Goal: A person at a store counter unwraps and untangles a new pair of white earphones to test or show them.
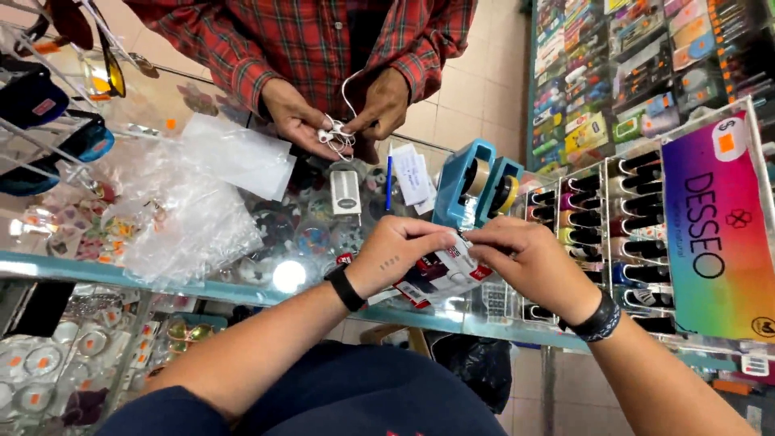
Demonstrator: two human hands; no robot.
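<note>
Both forearms are extended over a glass counter [48,265]; a small red-and-white package [440,274] is pinched between the left hand [395,257] and the right hand [529,260], apparently so that its top edge can be worked by the fingertips. Beyond the grip, white earphones [335,136] are held by another person's hands [339,113]. Right of the grip, a clear rack [601,173] is filled with small bottles; just beyond, a blue dispenser [476,182] contains tape rolls.
</note>
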